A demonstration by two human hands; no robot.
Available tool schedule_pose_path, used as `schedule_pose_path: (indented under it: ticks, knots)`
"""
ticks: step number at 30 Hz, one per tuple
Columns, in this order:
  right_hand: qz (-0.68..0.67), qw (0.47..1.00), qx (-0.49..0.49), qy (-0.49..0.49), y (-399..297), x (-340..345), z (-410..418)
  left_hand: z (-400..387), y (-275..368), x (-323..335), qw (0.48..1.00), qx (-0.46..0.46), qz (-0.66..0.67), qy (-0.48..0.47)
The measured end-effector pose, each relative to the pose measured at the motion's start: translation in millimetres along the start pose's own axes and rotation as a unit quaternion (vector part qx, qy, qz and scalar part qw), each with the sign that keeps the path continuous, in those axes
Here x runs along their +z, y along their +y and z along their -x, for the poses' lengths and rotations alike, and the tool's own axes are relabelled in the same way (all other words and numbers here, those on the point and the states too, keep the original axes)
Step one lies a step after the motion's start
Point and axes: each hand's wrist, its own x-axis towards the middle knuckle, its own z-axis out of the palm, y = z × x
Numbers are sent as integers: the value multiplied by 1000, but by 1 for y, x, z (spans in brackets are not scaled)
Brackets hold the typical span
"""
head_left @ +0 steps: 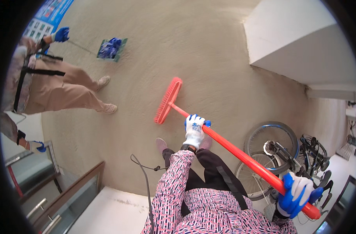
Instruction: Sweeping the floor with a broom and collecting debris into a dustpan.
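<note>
A push broom with a red head [168,101] and a long red handle [242,156] lies across the view, its bristles turned to the left over the bare floor. My left hand [194,130], in a white and blue work glove, grips the lower handle in front of my feet. Near the handle's top end, my right hand [298,194] is closed around it, gloved the same way. From the head the handle slants toward me and to the right. Whether the bristles press on the floor, I cannot tell.
At left stands another person [69,87] in gloves, one hand at a thin rod leading to a green dustpan [112,49] holding blue-purple material. Bicycles [271,158] stand close on my right. A white block [289,38] juts out at upper right; a framed glass door [75,193] is lower left.
</note>
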Motion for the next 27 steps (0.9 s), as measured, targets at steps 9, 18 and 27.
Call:
schedule_pose_path:
  ticks: [9,18,27]
  knots:
    - [-35,993,28,-111,58,-117,96,117,75,65,998,-49,-27,15]
    - [-18,979,-1,202,-1,-140,107,90,151,142,998,6,-18,-58]
    - [372,855,-200,302,-98,-164,136,4,299,218,963,162,149,-156]
